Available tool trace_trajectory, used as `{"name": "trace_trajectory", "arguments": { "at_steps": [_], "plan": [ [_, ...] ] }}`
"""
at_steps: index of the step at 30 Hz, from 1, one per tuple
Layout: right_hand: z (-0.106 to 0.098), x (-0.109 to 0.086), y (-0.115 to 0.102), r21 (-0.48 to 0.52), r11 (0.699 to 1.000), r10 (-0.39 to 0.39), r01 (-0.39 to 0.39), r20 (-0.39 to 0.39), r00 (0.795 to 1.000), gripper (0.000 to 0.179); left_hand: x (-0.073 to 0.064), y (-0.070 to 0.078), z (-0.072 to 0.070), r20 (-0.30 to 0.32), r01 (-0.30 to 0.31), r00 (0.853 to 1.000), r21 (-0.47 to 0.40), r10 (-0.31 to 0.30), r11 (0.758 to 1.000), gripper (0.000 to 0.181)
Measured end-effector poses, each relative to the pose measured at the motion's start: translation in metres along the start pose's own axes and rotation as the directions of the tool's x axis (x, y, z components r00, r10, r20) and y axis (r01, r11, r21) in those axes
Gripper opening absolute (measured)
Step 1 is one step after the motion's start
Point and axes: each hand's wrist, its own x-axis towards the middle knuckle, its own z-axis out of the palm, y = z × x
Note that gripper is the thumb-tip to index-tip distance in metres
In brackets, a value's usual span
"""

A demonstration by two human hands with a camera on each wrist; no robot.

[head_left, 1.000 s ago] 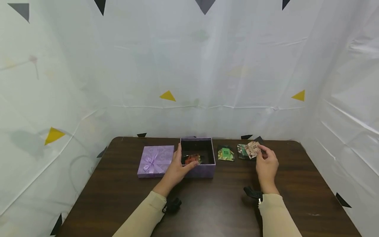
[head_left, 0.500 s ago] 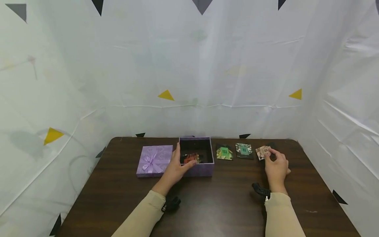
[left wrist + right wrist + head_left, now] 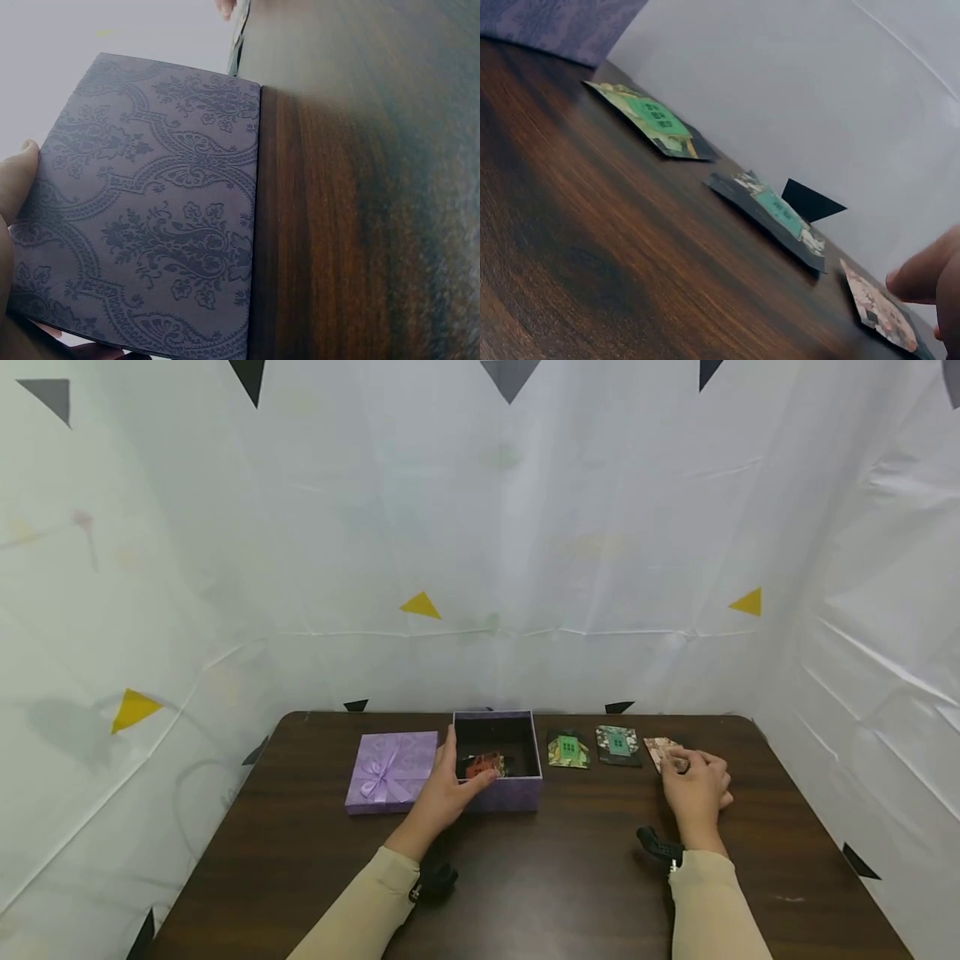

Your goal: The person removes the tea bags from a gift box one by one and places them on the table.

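Note:
A purple patterned box (image 3: 502, 795) stands without its lid on the dark table. My left hand (image 3: 442, 789) holds its near left corner, fingers along the left wall and thumb at the front rim. Inside lies a red-labelled packet (image 3: 483, 765). In the left wrist view, the box's patterned wall (image 3: 150, 202) fills the middle, with the thumb at its edge. At the right, my right hand (image 3: 697, 785) has its fingertips at a flat beige packet (image 3: 660, 748). The right wrist view shows the beige packet (image 3: 881, 311) lying on the table, a fingertip (image 3: 911, 277) overlapping it.
Between box and right hand lie a green-labelled packet (image 3: 568, 749) and a teal-labelled packet (image 3: 618, 745), in a row with the beige one. Left of the box sits a lilac lid (image 3: 393, 768) with a ribbon bow. A white curtain (image 3: 510, 668) hangs behind the table (image 3: 570, 877).
My right hand has carried the beige packet rightward from over the teal-labelled packet and lowered it onto the table. The left hand stays at the box.

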Motion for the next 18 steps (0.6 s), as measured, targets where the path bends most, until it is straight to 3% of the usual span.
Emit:
{"name": "trace_trajectory", "arguments": {
  "at_steps": [9,18],
  "plan": [
    [0.0018,0.0031,0.0033,-0.146,0.989,0.002,0.018,0.138,0.99,0.037,-0.0001,-0.0004,-0.0003,0.006,-0.004,1.0,0.003,0.004,1.0,0.123],
    [0.001,0.0055,0.0059,-0.194,0.979,-0.016,0.061,0.228,0.973,0.052,0.0006,-0.0007,-0.0001,0.002,-0.005,1.0,0.003,0.005,1.0,0.122]
  ]
}}
